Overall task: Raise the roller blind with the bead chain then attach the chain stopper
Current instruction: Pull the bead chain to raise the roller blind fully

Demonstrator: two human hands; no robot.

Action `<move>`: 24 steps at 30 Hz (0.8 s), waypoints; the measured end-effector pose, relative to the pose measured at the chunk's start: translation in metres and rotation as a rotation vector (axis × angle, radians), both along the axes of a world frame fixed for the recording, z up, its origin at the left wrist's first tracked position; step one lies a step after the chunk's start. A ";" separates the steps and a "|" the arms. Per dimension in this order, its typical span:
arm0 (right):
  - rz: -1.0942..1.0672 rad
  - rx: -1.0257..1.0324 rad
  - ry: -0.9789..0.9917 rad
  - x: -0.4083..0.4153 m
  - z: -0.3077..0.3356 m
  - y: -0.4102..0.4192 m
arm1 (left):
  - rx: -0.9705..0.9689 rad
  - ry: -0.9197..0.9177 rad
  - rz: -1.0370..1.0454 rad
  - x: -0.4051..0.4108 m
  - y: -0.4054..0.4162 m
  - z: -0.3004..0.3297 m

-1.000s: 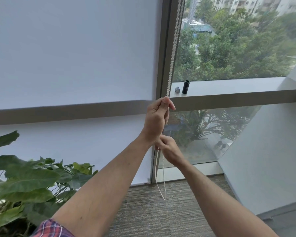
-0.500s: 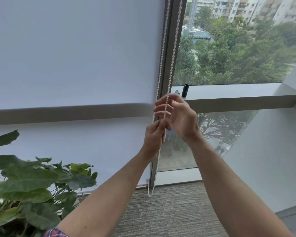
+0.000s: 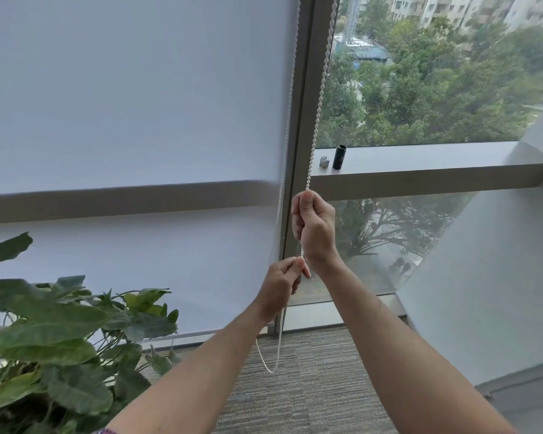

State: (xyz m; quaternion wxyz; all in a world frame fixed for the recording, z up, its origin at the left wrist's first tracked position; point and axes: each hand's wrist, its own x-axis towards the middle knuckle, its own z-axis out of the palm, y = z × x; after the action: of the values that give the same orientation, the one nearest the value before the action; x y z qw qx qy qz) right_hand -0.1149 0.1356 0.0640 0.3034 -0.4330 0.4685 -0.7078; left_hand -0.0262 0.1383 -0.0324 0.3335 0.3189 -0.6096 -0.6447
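A white roller blind (image 3: 132, 98) covers the left window down almost to the floor. Its white bead chain (image 3: 318, 104) hangs along the grey window post, and its loop ends just above the carpet. My right hand (image 3: 314, 227) is closed in a fist around the right strand below the sill. Lower down, my left hand (image 3: 281, 286) pinches the same strand between thumb and fingers. A small grey chain stopper (image 3: 324, 161) lies on the sill beside a black cylinder (image 3: 339, 157).
A large leafy plant (image 3: 60, 339) fills the lower left, close to my left arm. The grey sill (image 3: 436, 161) runs right to a slanted white wall (image 3: 499, 277). Striped carpet lies below.
My right hand came up from below my left, took the chain above it and now pulls it down in a fist. My left hand has dropped lower on the strand.
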 end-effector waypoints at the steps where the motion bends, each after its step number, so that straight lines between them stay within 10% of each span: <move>1: 0.000 0.008 0.004 0.000 -0.003 0.001 | -0.003 -0.010 -0.028 0.002 -0.001 0.000; 7: 0.030 0.057 0.011 0.005 -0.031 0.004 | -0.124 -0.118 -0.070 0.013 -0.028 0.002; 24: 0.118 0.208 -0.072 0.014 -0.078 0.013 | -0.158 0.466 0.073 -0.017 -0.036 0.156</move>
State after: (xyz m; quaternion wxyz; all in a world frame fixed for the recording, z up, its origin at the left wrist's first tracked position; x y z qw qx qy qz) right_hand -0.1010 0.1490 -0.0138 0.4044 -0.4002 0.5018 -0.6515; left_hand -0.0434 0.1019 0.1232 0.5119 0.1562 -0.5528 -0.6387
